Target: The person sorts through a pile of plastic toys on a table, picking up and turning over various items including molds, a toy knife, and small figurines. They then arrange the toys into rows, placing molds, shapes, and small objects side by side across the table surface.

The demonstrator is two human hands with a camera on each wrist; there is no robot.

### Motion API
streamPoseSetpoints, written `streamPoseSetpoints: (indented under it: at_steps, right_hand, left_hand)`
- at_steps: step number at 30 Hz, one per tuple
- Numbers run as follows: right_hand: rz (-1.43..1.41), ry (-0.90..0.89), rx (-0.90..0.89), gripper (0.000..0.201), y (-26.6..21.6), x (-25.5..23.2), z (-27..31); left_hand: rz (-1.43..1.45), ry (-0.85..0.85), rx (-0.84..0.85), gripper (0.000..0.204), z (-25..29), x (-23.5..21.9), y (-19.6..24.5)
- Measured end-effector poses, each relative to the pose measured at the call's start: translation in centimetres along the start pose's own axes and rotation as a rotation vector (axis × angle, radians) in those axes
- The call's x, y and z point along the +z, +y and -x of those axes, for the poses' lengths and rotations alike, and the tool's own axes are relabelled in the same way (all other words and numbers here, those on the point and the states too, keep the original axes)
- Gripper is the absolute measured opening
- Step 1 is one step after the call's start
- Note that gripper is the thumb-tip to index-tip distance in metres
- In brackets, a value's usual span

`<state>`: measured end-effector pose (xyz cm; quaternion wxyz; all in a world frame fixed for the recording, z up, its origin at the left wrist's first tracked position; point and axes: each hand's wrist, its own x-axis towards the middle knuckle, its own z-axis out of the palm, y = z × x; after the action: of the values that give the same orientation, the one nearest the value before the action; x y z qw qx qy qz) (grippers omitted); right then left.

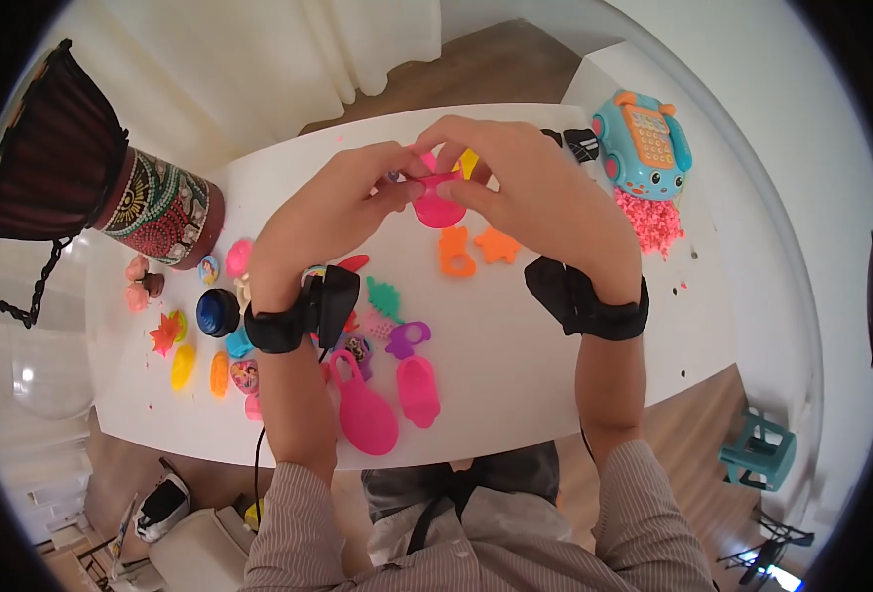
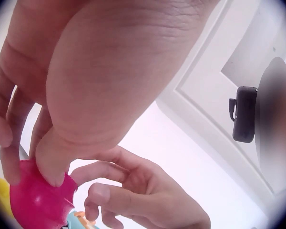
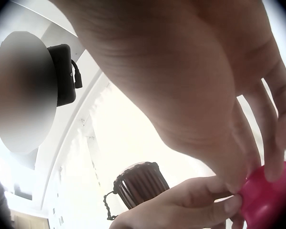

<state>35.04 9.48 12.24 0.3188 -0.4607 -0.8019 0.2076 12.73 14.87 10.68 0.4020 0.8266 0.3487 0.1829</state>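
Curtains (image 1: 268,74), wood floor (image 1: 495,69) and toy phone (image 1: 645,143) suggest a home.

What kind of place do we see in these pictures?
Probably a play area in a home, though I cannot be certain. A toy telephone and an orange star share the white table with a djembe-like drum, and a cream curtain hangs beyond it.

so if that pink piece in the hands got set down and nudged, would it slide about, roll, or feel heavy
The pink piece would probably rock or roll, since its visible side is rounded. It may feel slippery, given the glossy highlight. It's likely light, as only the fingers seem to support it.
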Motion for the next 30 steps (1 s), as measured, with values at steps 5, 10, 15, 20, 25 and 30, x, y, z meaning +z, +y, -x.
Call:
streamPoseSetpoints:
  at_steps: [5,10,15,20,25,30]
  right_hand:
    - [-0.028,-0.054,0.108,0.031,0.5,-0.2,-0.4]
    - [-0.097,-0.056,0.111,0.032,0.2,-0.1,-0.5]
    - [-0.068,-0.062,0.104,0.036,-0.1,-0.2,-0.6]
    - [-0.081,0.023,0.243,0.037,0.4,-0.7,-0.9]
    - [0.003,0.093,0.417,0.027,-0.3,-1.0,-1.5]
    - [-0.194,0.194,0.445,0.027,1.2,0.4,-1.8]
  left_hand:
    - [-0.053,0.059,0.105,0.016,-0.3,0.1,0.1]
    - [0.05,0.112,0.125,0.015,-0.6,0.2,-0.4]
    - [0.059,0.142,0.181,0.02,-0.7,-0.1,-1.1]
    - [0.16,0.302,0.095,0.045,0.0,-0.5,-2.2]
    - [-0.223,0.223,-0.087,0.061,-1.2,1.0,-7.5]
    - [-0.306,0.217,-0.199,0.055,-1.6,2.4,-8.2]
